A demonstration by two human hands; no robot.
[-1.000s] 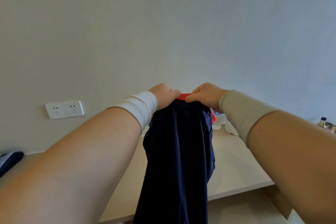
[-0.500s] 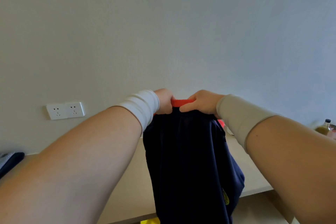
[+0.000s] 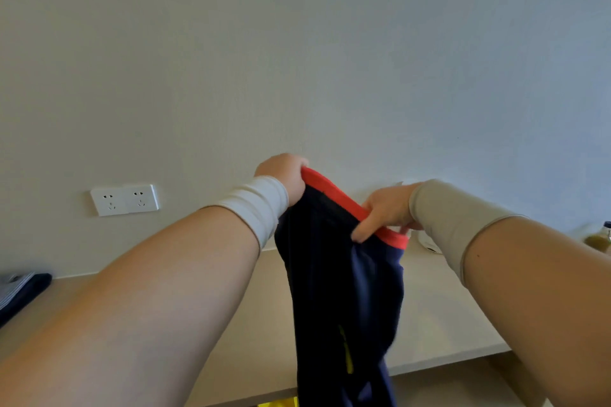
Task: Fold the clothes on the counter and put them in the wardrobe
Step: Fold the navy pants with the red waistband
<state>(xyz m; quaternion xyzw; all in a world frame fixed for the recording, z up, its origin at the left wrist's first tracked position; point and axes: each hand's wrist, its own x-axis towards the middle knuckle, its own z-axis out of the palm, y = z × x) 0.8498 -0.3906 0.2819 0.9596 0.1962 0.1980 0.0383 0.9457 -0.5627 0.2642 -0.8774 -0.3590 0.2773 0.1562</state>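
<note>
Navy garment (image 3: pixel 334 274) held above bench (image 3: pixel 439 314), hanging below both grips. Left hand (image 3: pixel 284 173) clamped on red waistband (image 3: pixel 334 192); right hand (image 3: pixel 385 210) pinching waistband lower down.

No readable text, label, brand or number showing anywhere. Yellow marking on navy garment (image 3: pixel 337 291) blurring into streak, not legible. Bottle (image 3: pixel 600 238) at right edge showing no readable label.

A plain pale wall (image 3: pixel 297 43) carries a white double socket (image 3: pixel 125 199) above the beige counter (image 3: pixel 439 317).
</note>
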